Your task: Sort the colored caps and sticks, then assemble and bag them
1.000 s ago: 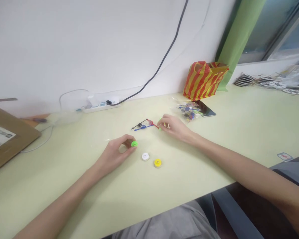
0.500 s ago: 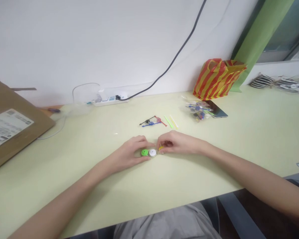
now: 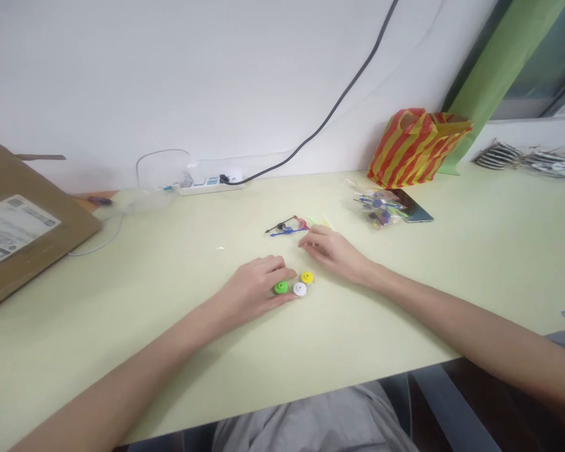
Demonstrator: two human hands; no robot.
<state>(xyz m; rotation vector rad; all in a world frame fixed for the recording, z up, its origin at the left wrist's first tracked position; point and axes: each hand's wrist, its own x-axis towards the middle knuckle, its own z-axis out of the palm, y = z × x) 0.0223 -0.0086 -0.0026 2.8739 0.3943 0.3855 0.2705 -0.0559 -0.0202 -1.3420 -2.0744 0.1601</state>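
Three small round knobs lie close together on the table: a green one point(image 3: 281, 287), a white one point(image 3: 300, 289) and a yellow one point(image 3: 307, 277). My left hand point(image 3: 263, 282) rests there with thumb and forefinger apart around the green knob; the thumb's tip comes up against the white one. Beyond the yellow knob, my right hand point(image 3: 332, 251) hovers with loosely bent fingers and nothing visible in them. Its fingertips are near a cluster of arrow-tipped pieces in black point(image 3: 281, 226), blue point(image 3: 288, 231) and red point(image 3: 301, 223). Thin green and yellow sticks point(image 3: 327, 222) are partly hidden behind that hand.
Clear plastic packets with coloured arrow pieces point(image 3: 381, 204) lie beside a dark tablet point(image 3: 413, 206). A red-and-yellow striped bag point(image 3: 414, 150) stands behind. Along the wall is a power strip point(image 3: 209, 185) with a black cable. A cardboard box point(image 3: 28, 220) occupies the left.
My right hand has released the yellow knob beside the white one and moved away toward the arrow pieces. My left hand stays around the green knob, slightly shifted to the right.
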